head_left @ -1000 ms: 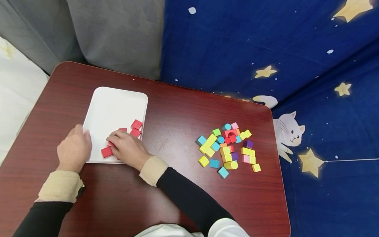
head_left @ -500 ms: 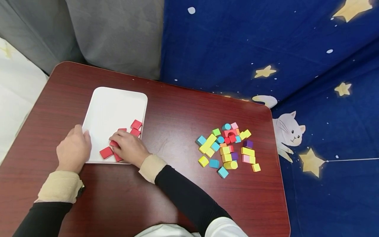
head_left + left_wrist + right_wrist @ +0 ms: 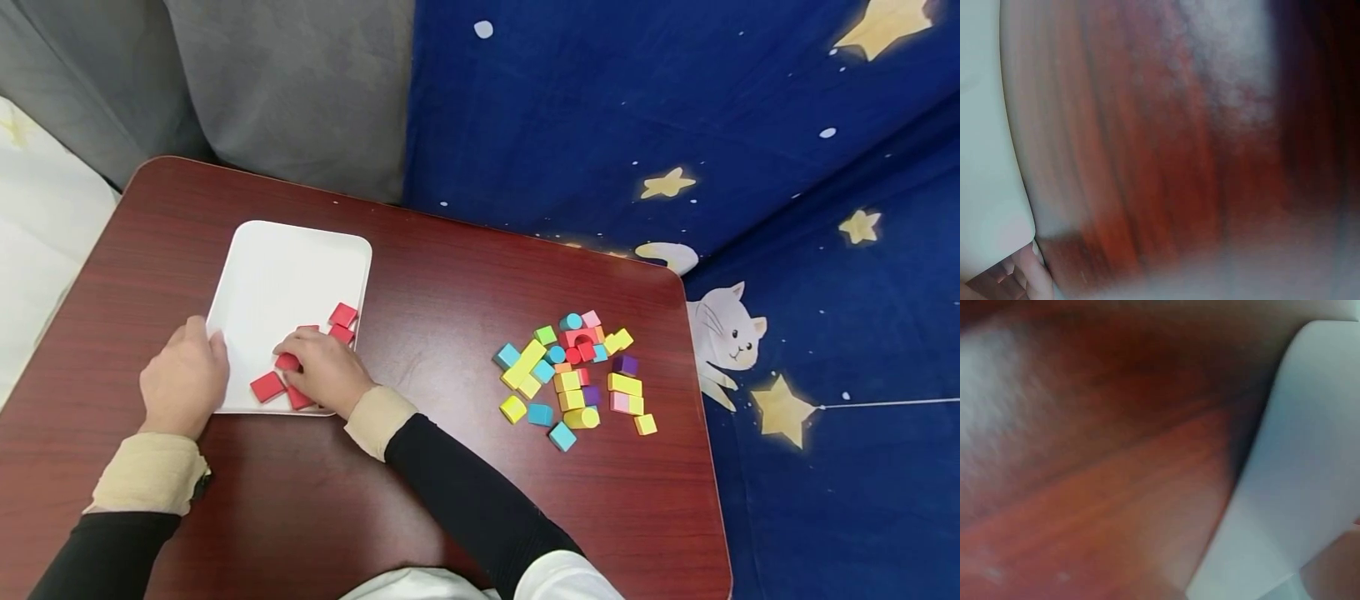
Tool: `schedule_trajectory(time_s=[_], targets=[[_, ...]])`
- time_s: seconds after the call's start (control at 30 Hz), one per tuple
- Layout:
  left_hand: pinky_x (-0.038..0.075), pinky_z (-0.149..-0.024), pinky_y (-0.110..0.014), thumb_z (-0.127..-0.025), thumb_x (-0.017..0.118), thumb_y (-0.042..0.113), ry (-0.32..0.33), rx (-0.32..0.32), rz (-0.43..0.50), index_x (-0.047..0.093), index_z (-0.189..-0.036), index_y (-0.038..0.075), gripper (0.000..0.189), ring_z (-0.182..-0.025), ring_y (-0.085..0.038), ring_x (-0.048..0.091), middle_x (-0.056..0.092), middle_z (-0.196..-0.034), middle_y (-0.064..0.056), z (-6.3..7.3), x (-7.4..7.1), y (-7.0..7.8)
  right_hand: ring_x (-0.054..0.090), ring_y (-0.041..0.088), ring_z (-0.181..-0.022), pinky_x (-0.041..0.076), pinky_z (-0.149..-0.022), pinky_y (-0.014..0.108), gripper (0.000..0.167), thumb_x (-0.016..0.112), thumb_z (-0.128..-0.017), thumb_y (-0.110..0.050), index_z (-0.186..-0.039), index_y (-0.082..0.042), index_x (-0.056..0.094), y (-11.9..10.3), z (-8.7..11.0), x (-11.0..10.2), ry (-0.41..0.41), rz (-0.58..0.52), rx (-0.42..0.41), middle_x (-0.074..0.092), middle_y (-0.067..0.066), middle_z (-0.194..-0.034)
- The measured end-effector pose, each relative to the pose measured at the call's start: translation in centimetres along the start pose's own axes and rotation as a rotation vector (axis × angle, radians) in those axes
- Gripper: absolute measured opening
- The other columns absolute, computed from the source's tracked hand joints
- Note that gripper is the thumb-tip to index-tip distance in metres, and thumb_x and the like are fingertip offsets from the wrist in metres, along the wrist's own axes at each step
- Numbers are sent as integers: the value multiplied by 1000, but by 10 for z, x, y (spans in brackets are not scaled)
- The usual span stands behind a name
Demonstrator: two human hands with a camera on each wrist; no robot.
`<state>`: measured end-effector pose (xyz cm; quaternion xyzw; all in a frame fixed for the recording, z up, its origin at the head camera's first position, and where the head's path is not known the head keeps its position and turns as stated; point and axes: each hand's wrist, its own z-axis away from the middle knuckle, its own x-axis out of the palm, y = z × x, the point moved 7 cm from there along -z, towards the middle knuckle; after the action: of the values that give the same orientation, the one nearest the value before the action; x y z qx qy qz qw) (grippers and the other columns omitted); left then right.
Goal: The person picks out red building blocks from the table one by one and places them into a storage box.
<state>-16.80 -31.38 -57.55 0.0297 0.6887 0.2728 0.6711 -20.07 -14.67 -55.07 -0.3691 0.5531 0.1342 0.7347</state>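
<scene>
A white rectangular tray lies at the left of the table, with several flat red blocks towards its near right part. My left hand grips the tray's left edge, and its fingers show by the rim in the left wrist view. Over the near right part of the tray, my right hand pinches a red block at its fingertips. Just in front of that hand lie two red blocks, one at the left and another partly under the palm. Two more red blocks lie along the right rim.
To the right, a loose cluster of coloured blocks covers part of the brown table: a long yellow block, a red arch, blue cylinders, purple and pink cubes. A blue star-patterned curtain hangs behind the table.
My right hand has shifted slightly right, baring a red block near the front rim. The front-left red block has slid a little left. My left hand stays at the tray edge.
</scene>
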Motion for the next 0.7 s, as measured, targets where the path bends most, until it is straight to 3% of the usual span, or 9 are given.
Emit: schedule_trajectory(time_s=[0.17, 0.4, 0.7], targets=[[41, -61, -69, -104, 42, 20, 6, 7, 2, 47, -120, -14, 37, -84, -63, 57, 55, -104, -38, 0, -1, 0, 62, -4, -109, 47, -87, 8, 32, 73, -93, -22, -124, -27, 70, -3, -1, 0, -24, 61, 27, 69, -16, -120], [42, -61, -69, -104, 43, 20, -1, 2, -7, 46, -122, -14, 38, -85, -64, 57, 55, -104, -38, 0, 0, -1, 63, -3, -107, 48, -86, 9, 29, 71, -94, -21, -123, -25, 70, -4, -2, 0, -4, 86, -20, 69, -14, -118], [41, -60, -68, -104, 42, 20, -18, -2, -6, 46, -121, -14, 38, -84, -64, 57, 55, -103, -38, -1, 0, -1, 62, -3, -103, 49, -78, 12, 30, 67, -96, -23, -127, -28, 66, -8, -2, -1, -76, 163, -31, 66, -16, -111]])
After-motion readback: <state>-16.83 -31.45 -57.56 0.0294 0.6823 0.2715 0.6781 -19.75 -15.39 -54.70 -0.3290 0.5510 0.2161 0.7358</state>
